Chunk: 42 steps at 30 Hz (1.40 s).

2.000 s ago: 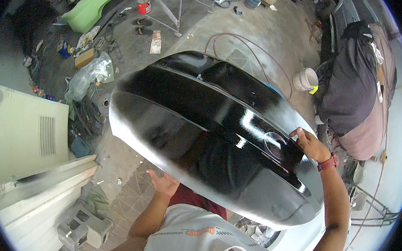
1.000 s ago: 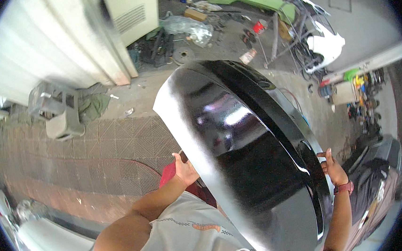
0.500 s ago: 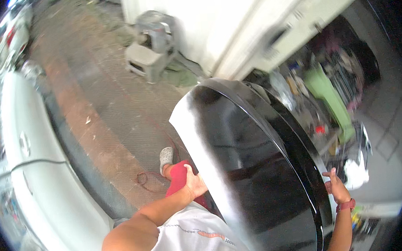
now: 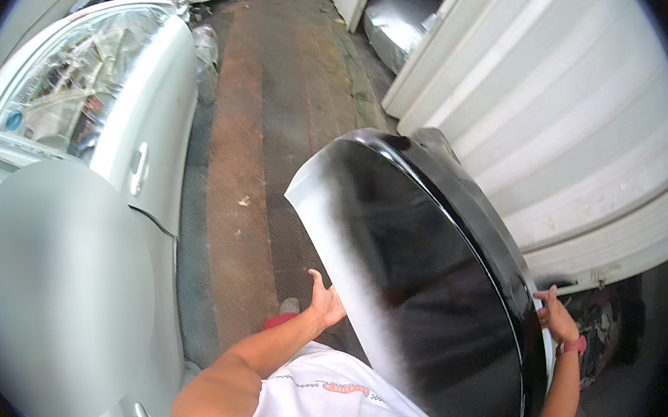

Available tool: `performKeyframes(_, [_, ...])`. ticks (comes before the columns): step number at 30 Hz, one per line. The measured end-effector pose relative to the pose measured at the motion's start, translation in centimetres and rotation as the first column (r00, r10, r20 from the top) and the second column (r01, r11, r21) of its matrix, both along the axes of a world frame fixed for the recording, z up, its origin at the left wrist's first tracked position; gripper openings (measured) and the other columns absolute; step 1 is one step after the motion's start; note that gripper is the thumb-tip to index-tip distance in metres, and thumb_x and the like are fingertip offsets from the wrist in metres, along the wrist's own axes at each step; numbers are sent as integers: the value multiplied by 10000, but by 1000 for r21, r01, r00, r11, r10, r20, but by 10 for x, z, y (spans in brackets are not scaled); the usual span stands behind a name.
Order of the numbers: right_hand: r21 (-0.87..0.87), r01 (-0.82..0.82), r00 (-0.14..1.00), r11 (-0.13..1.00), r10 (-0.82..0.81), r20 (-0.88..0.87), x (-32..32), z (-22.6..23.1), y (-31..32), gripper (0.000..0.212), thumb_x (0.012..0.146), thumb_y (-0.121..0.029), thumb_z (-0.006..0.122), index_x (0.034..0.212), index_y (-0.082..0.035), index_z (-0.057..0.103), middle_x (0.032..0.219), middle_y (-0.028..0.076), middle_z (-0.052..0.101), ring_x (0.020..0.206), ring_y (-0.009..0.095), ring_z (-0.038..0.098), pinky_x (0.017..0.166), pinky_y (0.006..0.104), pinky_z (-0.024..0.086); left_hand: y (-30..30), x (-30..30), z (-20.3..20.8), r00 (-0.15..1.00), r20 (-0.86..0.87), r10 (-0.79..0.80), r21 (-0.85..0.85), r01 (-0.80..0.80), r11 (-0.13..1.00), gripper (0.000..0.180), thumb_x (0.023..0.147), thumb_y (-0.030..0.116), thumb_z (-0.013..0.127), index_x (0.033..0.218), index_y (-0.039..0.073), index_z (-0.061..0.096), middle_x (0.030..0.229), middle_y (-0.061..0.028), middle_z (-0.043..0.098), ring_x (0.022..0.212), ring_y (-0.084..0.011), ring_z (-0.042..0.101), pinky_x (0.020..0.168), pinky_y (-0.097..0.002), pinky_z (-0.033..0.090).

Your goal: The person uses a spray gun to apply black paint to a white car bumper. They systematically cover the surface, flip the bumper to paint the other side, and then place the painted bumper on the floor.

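Note:
A large car trunk lid (image 4: 424,256), glossy black with a white band fading along its left edge, is held up in front of my body. My left hand (image 4: 327,305) grips the white edge, its thumb pointing up and the other fingers hidden beneath the panel. At the opposite, black edge, my right hand (image 4: 556,316) supports the lid from the side, fingers partly behind it. A red band circles my right wrist.
To the left stands a white car (image 4: 152,136) with its windows covered in plastic and paper; a blurred patch hides part of it. Ribbed white metal panels (image 4: 577,103) rise at the right. A silver rounded part (image 4: 398,27) lies behind them. Brown and grey matting (image 4: 230,138) covers the floor.
My view has turned left, carrying the trunk lid with me. The grey stool and cluttered shelf have gone out of sight; the white metal panels now fill the right. Both hands keep their hold.

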State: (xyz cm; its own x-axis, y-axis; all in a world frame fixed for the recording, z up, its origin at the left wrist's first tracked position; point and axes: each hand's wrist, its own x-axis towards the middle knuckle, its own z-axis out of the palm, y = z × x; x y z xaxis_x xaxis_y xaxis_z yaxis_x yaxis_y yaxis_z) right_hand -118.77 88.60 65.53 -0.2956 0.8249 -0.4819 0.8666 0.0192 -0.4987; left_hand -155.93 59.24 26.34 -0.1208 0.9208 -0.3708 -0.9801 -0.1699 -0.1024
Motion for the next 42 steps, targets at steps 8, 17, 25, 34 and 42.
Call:
performKeyframes(8, [70, -316, 949, 946, 314, 29, -273, 40, 90, 950, 1051, -794, 246, 1474, -11, 578, 727, 24, 580, 654, 126, 541, 677, 296, 493, 33, -196, 27, 963, -63, 261, 65, -257, 964, 1412, 720, 1074, 228, 1661, 23, 275, 1711, -187, 331, 1561, -385, 343, 1279, -604, 241])
performKeyframes(17, [180, -495, 863, 850, 506, -18, -549, 35, 213, 855, 1096, -712, 242, 1464, -23, 588, 795, 31, 539, 703, 149, 535, 710, 307, 493, 121, -428, 36, 889, -47, 456, 62, -453, 889, 1369, 738, 1058, 317, 1634, 24, 331, 1674, -183, 392, 1543, -397, 352, 1271, -617, 240])
performKeyframes(25, [208, -572, 817, 793, 574, 59, -794, 68, 318, 836, 1094, -715, 239, 1469, -54, 588, 809, 68, 583, 739, 176, 554, 730, 332, 500, 208, -628, 64, 846, -26, 533, 106, -528, 843, 1319, 756, 1050, 324, 1642, 74, 348, 1667, -141, 409, 1521, -357, 387, 1265, -582, 278])
performKeyframes(34, [204, -588, 805, 783, 590, 61, -1076, 89, 379, 900, 1070, -762, 233, 1501, -37, 545, 805, 60, 573, 742, 179, 522, 741, 341, 493, 282, -911, 71, 834, -34, 551, 126, -544, 830, 1271, 772, 1033, 357, 1590, 61, 427, 1589, -136, 497, 1470, -370, 442, 1250, -574, 313])
performKeyframes(42, [166, -551, 833, 818, 550, 59, -1291, 93, 466, 917, 1057, -784, 233, 1493, -53, 574, 799, 71, 596, 749, 173, 574, 731, 327, 503, 368, -1138, 76, 847, -23, 530, 84, -527, 846, 1358, 732, 1064, 333, 1629, 44, 349, 1653, -170, 421, 1505, -381, 406, 1263, -593, 279])
